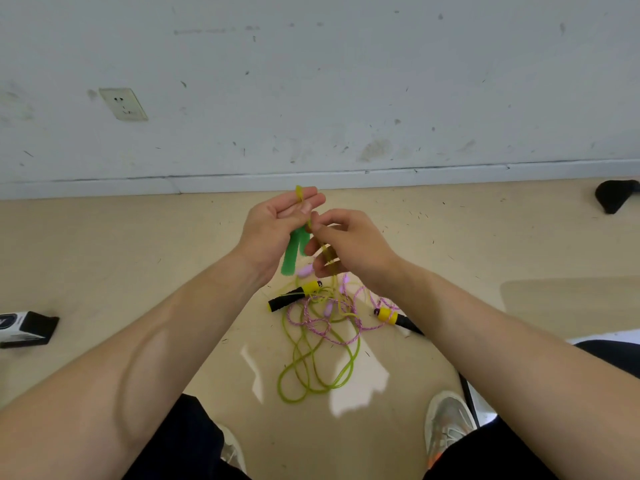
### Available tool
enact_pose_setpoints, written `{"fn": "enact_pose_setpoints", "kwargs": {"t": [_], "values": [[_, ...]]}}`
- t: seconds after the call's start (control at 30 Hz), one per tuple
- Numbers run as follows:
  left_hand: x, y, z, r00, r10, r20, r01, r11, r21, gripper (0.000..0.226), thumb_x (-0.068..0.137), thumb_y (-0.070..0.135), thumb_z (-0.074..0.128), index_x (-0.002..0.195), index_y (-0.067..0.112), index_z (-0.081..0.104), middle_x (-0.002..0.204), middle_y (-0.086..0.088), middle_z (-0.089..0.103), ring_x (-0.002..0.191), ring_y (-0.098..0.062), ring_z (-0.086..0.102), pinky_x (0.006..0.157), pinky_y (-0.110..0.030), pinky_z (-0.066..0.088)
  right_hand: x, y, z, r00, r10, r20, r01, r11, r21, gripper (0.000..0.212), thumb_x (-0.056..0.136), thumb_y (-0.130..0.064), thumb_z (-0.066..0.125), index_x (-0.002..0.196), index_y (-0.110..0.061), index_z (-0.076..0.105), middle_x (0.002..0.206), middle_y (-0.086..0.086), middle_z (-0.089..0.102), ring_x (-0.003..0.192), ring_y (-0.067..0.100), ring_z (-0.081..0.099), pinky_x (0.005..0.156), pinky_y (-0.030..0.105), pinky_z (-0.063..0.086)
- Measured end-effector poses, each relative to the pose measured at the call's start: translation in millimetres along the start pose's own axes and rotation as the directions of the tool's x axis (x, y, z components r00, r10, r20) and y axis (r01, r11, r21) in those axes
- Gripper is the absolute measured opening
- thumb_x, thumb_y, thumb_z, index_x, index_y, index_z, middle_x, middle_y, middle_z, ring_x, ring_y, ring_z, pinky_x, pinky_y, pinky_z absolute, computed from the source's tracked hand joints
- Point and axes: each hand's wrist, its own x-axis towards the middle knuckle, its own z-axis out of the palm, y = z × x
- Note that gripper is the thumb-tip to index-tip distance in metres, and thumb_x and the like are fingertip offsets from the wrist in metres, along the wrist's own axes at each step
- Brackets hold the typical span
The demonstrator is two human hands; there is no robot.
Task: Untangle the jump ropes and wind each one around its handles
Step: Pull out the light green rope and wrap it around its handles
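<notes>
Shoes (pixel 446 424): 2, nearest.
Ropes on floor: 2, tangled; yellow-green rope (pixel 311 368), pink rope (pixel 332 332).
Black-yellow handles: 2, laid flat; left handle (pixel 294 296) angled up-right, right handle (pixel 398 320) angled down-right.
Green handles (pixel 292 252): 2, side by side, near-vertical, gripped by left hand (pixel 273 233).
Yellow-green rope pinched by right hand (pixel 349 244).

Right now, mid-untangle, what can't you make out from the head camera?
- Head view: the tops of the green handles, hidden behind the left hand holding them.
- Head view: the spot where the right hand pinches the yellow-green rope; its fingers cover it.
- Head view: which strand lies on top where the pink rope crosses it; too fine.
- Head view: the far end of one black-and-yellow handle, behind the right forearm.
</notes>
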Motion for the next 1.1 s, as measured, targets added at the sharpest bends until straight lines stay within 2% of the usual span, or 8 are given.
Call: {"fn": "enact_pose_setpoints", "kwargs": {"t": [0.2, 0.33, 0.43, 0.6, 0.7, 0.8, 0.97, 1.1], "values": [[-5.0, -9.2, 10.8, 0.992, -0.022, -0.126, 0.018, 0.999, -0.031, 0.026, 0.1, 0.005, 0.056, 0.122, 0.014, 0.066, 0.117, 0.002, 0.073, 0.115, -0.019, 0.067, 0.097, -0.028, 0.054, -6.0, 10.3, 11.1, 0.998, 0.038, -0.039, -0.031, 0.986, 0.163, 0.027, 0.102, -0.02, 0.056, 0.109, 0.005, 0.061, 0.076, 0.011, 0.068, 0.059, 0.024, 0.065, 0.063, 0.037, 0.061], [-6.2, -8.4, 13.9, 0.997, -0.067, -0.045, 0.068, 0.997, 0.035, 0.033, 0.107, 0.009, 0.04, 0.136, 0.011, 0.056, 0.133, 0.003, 0.065, 0.12, -0.012, 0.061, 0.096, -0.027, 0.051, -6.6, 10.8, 9.3, 0.993, 0.064, -0.096, -0.043, 0.978, 0.204, 0.02, 0.102, -0.016, 0.056, 0.107, 0.003, 0.061, 0.075, 0.013, 0.067, 0.057, 0.023, 0.064, 0.057, 0.032, 0.057], [-3.4, -2.6, 8.6, 0.995, -0.08, 0.053, 0.076, 0.994, 0.078, 0.044, 0.105, -0.002, 0.035, 0.145, 0.011, 0.047, 0.141, 0.004, 0.059, 0.112, -0.004, 0.063, 0.082, -0.022, 0.05, -6.5, 7.9, 5.4, 0.992, 0.065, -0.111, -0.037, 0.971, 0.237, 0.014, 0.101, -0.014, 0.055, 0.101, -0.003, 0.064, 0.076, 0.013, 0.067, 0.059, 0.024, 0.063, 0.06, 0.033, 0.057], [-1.3, -4.8, 2.6, 0.999, 0.035, -0.03, -0.031, 0.99, 0.139, 0.041, 0.102, -0.006, 0.041, 0.134, 0.016, 0.056, 0.127, 0.009, 0.067, 0.113, -0.002, 0.065, 0.096, -0.023, 0.05, -10.8, 3.4, 7.8, 0.998, 0.03, -0.048, -0.017, 0.965, 0.263, 0.021, 0.101, -0.007, 0.049, 0.104, -0.004, 0.07, 0.083, 0.015, 0.065, 0.067, 0.026, 0.068, 0.066, 0.035, 0.059], [-1.4, -8.0, 3.4, 0.992, 0.04, -0.121, -0.027, 0.994, 0.109, 0.039, 0.1, -0.006, 0.046, 0.126, 0.019, 0.061, 0.126, 0.006, 0.069, 0.115, -0.008, 0.065, 0.095, -0.024, 0.05, -14.2, 4.5, 13.2, 0.999, -0.022, -0.027, 0.026, 0.986, 0.163, 0.026, 0.102, -0.009, 0.049, 0.103, -0.014, 0.074, 0.081, 0.011, 0.065, 0.067, 0.024, 0.069, 0.072, 0.039, 0.06], [-6.5, -5.9, 10.3, 0.987, -0.026, -0.161, 0.029, 0.999, 0.017, 0.04, 0.101, -0.006, 0.044, 0.131, 0.016, 0.058, 0.132, 0.004, 0.065, 0.1, -0.008, 0.066, 0.073, -0.023, 0.048, -14.5, 7.8, 15.4, 0.996, -0.058, -0.066, 0.062, 0.996, 0.068, 0.028, 0.101, -0.012, 0.051, 0.096, -0.024, 0.076, 0.077, 0.008, 0.065, 0.062, 0.023, 0.066, 0.07, 0.04, 0.058], [-10.4, -0.4, 19.1, 0.953, -0.204, -0.223, 0.168, 0.971, -0.17, 0.028, 0.096, 0.008, 0.062, 0.124, 0.006, 0.063, 0.114, -0.008, 0.066, 0.074, -0.027, 0.059, 0.062, -0.037, 0.042, -14.0, 19.2, 19.2, 0.97, -0.189, -0.15, 0.156, 0.965, -0.209, 0.025, 0.1, -0.014, 0.052, 0.111, -0.019, 0.074, 0.079, 0.001, 0.072, 0.061, 0.017, 0.072, 0.062, 0.034, 0.061], [-13.4, -1.7, 18.7, 0.954, -0.186, -0.234, 0.148, 0.974, -0.172, 0.035, 0.091, 0.007, 0.07, 0.125, 0.005, 0.062, 0.109, -0.004, 0.068, 0.077, -0.025, 0.063, 0.044, -0.028, 0.044, -20.4, 25.3, 26.1, 0.935, -0.313, -0.166, 0.236, 0.899, -0.368, 0.016, 0.098, -0.016, 0.057, 0.1, -0.02, 0.072, 0.077, -0.006, 0.071, 0.06, 0.008, 0.07, 0.066, 0.032, 0.058]]}}
